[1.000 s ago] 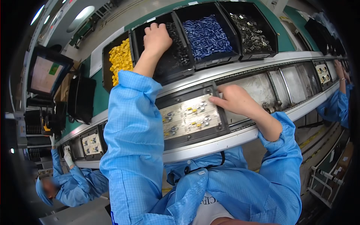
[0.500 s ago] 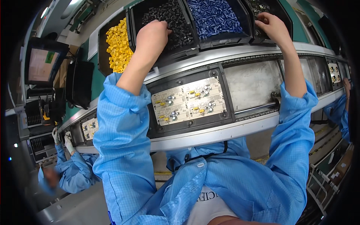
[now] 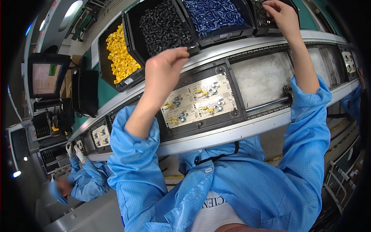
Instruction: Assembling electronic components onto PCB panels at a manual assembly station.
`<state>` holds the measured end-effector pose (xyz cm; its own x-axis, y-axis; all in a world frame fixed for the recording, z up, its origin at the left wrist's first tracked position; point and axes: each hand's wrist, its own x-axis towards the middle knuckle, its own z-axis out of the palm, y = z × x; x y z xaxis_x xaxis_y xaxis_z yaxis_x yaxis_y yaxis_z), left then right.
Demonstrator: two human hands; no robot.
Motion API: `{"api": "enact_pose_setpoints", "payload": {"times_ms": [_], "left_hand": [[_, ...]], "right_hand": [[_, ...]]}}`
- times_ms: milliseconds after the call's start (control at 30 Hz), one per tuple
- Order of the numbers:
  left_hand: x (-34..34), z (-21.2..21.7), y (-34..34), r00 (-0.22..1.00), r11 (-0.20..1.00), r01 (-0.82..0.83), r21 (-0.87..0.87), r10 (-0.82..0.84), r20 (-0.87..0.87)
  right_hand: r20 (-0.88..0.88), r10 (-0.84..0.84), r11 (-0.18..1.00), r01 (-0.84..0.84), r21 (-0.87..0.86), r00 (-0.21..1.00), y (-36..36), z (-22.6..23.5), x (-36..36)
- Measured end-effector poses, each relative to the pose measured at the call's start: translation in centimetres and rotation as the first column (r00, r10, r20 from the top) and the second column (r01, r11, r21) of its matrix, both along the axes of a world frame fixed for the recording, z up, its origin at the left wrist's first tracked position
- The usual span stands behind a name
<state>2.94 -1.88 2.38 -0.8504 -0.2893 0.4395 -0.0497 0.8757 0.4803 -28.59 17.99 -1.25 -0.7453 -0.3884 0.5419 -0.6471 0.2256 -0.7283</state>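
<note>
Ceiling light: a bright oval lamp (image 3: 73, 7) glows at the upper left.
Monitor: a lit screen (image 3: 45, 79) stands at the left, with a dark boxy unit (image 3: 85, 92) just beside it.
Bench surface: green panel (image 3: 103, 91) behind the conveyor rail (image 3: 247, 129), which curves across the view.
Floor: grey, with a yellow stripe (image 3: 174, 176) below the rail.
Right edge: a pale metal frame (image 3: 340, 181) near the floor.
Neighbour: a person in a blue coat (image 3: 83, 181) at the lower left.

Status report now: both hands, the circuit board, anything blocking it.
Left hand pinched shut above circuit board, contents unseen. Right hand reaching into far-right parts bin. Board seated in black carrier, left wrist over its corner.
</note>
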Motion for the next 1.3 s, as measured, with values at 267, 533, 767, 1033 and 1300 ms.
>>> {"api": "enact_pose_setpoints", "payload": {"times_ms": [267,533,767,1033,1300], "left_hand": [[1.9,-1.3,3.0,0.961,0.957,0.069,0.280,-0.139,0.238],[1.2,-3.8,3.1,0.953,0.973,0.227,0.027,-0.228,0.199],[0.7,-3.4,3.7,0.954,0.988,0.147,0.043,-0.153,0.258],[0.4,-3.7,4.1,0.958,0.993,0.121,0.009,-0.120,0.260],[0.3,-3.7,4.8,0.962,0.999,0.045,-0.005,-0.042,0.270]], "right_hand": [[0.597,0.483,0.797,-0.040,-0.602,0.641,1.9,1.5,-1.2],[0.484,0.875,0.477,0.133,-0.868,0.018,3.2,3.6,4.1],[0.530,0.848,0.529,-0.049,-0.847,-0.004,3.4,3.6,6.5],[0.495,0.863,0.506,-0.173,-0.845,0.103,3.5,4.0,7.5],[0.559,0.816,0.579,-0.205,-0.789,0.150,3.3,5.1,9.0]]}}
